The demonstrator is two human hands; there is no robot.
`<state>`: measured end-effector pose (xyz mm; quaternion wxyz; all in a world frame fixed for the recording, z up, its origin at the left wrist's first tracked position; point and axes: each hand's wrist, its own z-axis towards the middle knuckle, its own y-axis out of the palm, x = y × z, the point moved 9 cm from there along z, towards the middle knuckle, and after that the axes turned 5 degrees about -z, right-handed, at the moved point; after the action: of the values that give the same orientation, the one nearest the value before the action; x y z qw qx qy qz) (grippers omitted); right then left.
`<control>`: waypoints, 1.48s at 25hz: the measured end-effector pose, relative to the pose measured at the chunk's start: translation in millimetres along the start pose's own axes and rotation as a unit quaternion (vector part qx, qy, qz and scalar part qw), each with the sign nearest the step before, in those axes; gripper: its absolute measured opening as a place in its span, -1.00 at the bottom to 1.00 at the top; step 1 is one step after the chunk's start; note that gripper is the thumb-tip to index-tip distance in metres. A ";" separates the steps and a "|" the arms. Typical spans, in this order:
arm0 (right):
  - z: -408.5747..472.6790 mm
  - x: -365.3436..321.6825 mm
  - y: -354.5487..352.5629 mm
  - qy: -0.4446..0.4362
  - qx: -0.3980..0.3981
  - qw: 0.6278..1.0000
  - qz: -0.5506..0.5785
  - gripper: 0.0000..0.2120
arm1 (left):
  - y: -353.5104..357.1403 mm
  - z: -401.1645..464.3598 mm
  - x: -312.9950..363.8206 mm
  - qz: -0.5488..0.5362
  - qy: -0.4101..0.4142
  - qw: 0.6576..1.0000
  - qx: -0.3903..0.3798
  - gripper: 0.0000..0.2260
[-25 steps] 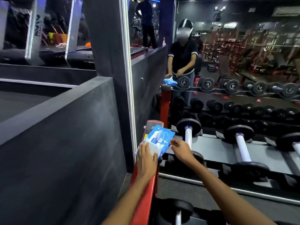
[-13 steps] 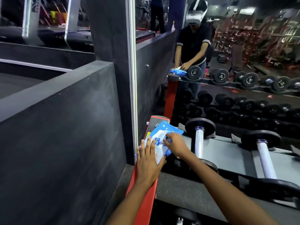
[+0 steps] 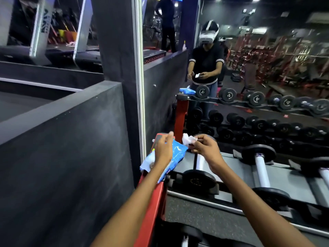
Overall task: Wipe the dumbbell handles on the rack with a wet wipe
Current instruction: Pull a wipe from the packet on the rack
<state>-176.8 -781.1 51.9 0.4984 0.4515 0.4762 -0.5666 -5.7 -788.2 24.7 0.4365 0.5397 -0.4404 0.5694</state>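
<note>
While the right hand point(image 3: 204, 148) pinches a crumpled white wet wipe point(image 3: 189, 139) at its fingertips, the nearest dumbbell handle point(image 3: 200, 162) lies directly beneath that wrist, toward six o'clock from the wipe. Its long axis runs twelve to six, away from the person, between black end plates. The left hand point(image 3: 163, 150) hovers at nine o'clock with fingers loosely spread, gripping nothing, over the blue wipe pack point(image 3: 175, 155) on the red rack point(image 3: 153, 202) end. By my reckoning the right hand is nearer and need only drop. More handles point(image 3: 260, 171) wait toward three o'clock.
</note>
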 end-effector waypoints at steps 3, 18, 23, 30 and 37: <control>-32.9 -18.9 -28.1 -0.029 0.021 0.999 -0.025 -0.84 | 48.7 -35.6 20.7 -0.163 -0.131 0.967 -0.146 -0.87; -104.1 -2.8 -78.8 0.062 0.034 0.997 -0.014 -0.67 | 90.1 -110.3 13.7 -0.060 -0.036 0.984 -0.166 -0.74; -104.6 -1.2 -89.2 0.042 0.065 0.992 -0.101 -0.86 | 89.5 -113.5 11.5 -0.061 -0.009 0.982 -0.176 -0.75; -105.5 2.2 -75.3 0.012 0.021 0.991 -0.134 -0.83 | 97.2 -121.7 -4.6 -0.169 -0.149 0.954 -0.200 -0.85; -108.4 6.9 -75.9 0.042 0.043 0.998 -0.035 -0.92 | 88.8 -122.1 2.5 -0.143 -0.092 0.964 -0.206 -0.88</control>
<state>-248.9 -670.9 36.8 0.4379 0.4793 0.4875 -0.5838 -120.2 -689.9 20.9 0.5730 0.5450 -0.5049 0.3460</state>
